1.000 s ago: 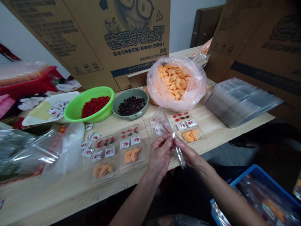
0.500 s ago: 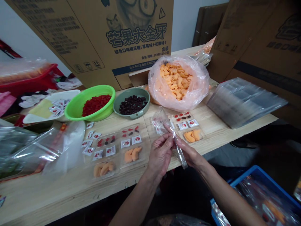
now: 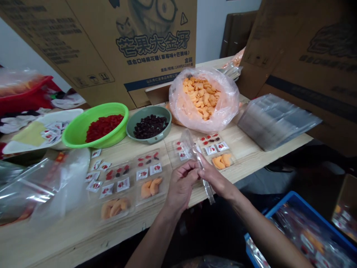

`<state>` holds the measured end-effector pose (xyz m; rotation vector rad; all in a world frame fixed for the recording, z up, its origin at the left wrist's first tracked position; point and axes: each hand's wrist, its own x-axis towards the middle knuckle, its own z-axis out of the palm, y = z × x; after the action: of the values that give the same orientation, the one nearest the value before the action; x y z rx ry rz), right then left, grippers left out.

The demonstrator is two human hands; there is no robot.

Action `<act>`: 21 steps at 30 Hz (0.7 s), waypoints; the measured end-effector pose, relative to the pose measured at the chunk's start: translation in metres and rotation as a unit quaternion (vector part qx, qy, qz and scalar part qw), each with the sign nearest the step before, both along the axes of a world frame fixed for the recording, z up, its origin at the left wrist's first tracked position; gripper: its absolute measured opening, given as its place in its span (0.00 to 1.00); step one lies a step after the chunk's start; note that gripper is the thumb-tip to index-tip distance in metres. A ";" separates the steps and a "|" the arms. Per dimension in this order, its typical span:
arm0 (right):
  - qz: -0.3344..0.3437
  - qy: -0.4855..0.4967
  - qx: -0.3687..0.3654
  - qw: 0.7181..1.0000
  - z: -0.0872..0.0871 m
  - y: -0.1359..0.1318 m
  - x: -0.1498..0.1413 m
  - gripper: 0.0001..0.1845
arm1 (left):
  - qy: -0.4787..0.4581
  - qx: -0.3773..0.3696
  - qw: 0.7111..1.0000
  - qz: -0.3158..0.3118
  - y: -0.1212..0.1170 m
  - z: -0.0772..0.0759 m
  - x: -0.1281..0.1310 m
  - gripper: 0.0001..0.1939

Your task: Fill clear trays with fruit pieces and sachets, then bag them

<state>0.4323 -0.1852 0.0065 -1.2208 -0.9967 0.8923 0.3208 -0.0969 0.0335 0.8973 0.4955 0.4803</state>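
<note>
A clear plastic tray [image 3: 206,186], seen almost edge-on and tilted, is gripped between my two hands above the table's front edge. My left hand [image 3: 181,182] pinches its near side with thumb and fingers pressed together. On its other side my right hand [image 3: 214,178] is closed around the edge, its fingers partly hidden. Filled trays lie flat around: a tray [image 3: 134,203] with orange pieces, white sachets and red and dark candies, a similar tray [image 3: 164,182] beside it, and a tray [image 3: 230,153] to the right. Another tray [image 3: 170,150] lies partly hidden behind my hands.
Behind the trays stand a green bowl [image 3: 68,136] of red candies, a grey-green bowl [image 3: 167,130] of dark candies and a plastic bag [image 3: 231,111] of orange pieces. Stacked clear trays [image 3: 276,121] lie right. A blue crate [image 3: 292,197] sits low right; loose sachets [image 3: 95,186] lie left.
My view has turned slightly right, so the table things appear farther left. Both hands keep hold of the clear plastic tray, with only small finger shifts.
</note>
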 end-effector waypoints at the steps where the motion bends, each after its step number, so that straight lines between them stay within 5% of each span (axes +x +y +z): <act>1: -0.013 -0.009 -0.003 1.000 0.004 -0.003 0.005 0.40 | -0.006 0.007 1.000 -0.012 0.001 0.003 -0.001 0.07; 5: -0.137 -0.011 -0.011 0.990 0.015 -0.032 0.041 0.46 | -0.046 -0.024 0.998 -0.033 -0.006 0.006 0.007 0.07; 9: -0.239 -0.291 -0.073 0.924 0.008 -0.071 0.077 0.47 | -0.016 -0.144 0.988 -0.047 -0.029 -0.013 0.035 0.12; 13: -0.189 -0.489 -0.185 0.831 -0.015 -0.096 0.094 0.45 | 0.085 -0.121 0.989 -0.010 -0.044 -0.037 0.057 0.15; 17: -0.136 -0.544 -0.225 0.797 -0.036 -0.112 0.105 0.45 | 0.148 -0.031 0.988 0.027 -0.050 -0.045 0.055 0.19; 21: -0.107 -0.579 -0.263 0.765 -0.053 -0.118 0.102 0.44 | 0.149 0.032 0.987 0.060 -0.059 -0.047 0.049 0.37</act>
<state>0.5339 -0.3032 -0.0461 -2.4456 -1.5448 0.1096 0.3694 -0.1556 -0.0136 1.0100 0.8145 0.4753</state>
